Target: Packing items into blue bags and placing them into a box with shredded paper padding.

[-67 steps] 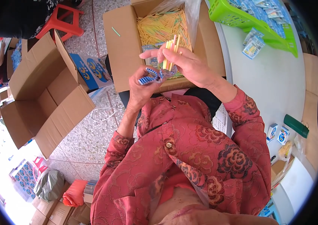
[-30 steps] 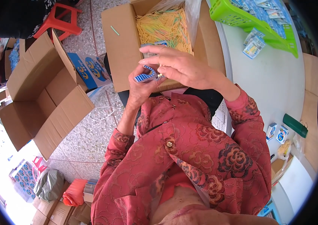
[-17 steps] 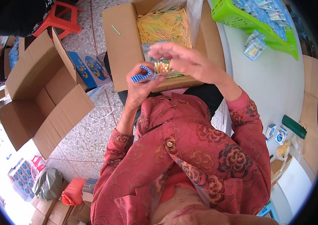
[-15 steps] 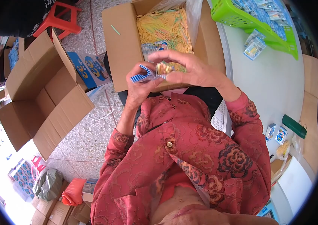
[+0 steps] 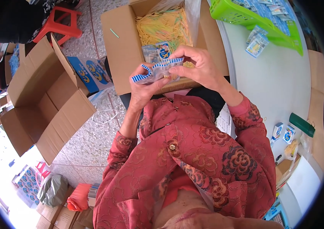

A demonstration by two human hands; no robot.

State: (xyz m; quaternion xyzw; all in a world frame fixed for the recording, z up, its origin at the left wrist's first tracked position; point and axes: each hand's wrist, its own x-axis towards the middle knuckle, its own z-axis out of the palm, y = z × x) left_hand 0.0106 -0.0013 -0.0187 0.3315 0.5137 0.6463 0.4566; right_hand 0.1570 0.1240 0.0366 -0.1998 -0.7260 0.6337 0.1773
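My left hand point(image 5: 142, 87) is closed on a small clear plastic packet point(image 5: 142, 78) with a blue-and-white striped edge. From there another striped edge of clear film point(image 5: 164, 68) stretches across to my right hand point(image 5: 200, 70), which pinches it between thumb and fingers. Small pale pieces show low in the film between the hands; I cannot tell if they are fully inside. Behind the hands, an open cardboard box point(image 5: 119, 57) holds a heap of thin yellow, green and orange plastic sticks point(image 5: 162, 28). A blue-printed packet point(image 5: 164, 50) lies on that heap.
At left, an open carton point(image 5: 51, 89) stands beside a blue printed box point(image 5: 89, 72). A red stool point(image 5: 62, 26) is behind it. On the white table at right are a green basket point(image 5: 238, 17) of packets, loose packets point(image 5: 257, 45) and a dark green object point(image 5: 302, 125).
My right hand has shifted from around the pale pieces to the packet's striped edge, which now stretches out between both hands. The left hand keeps its hold.
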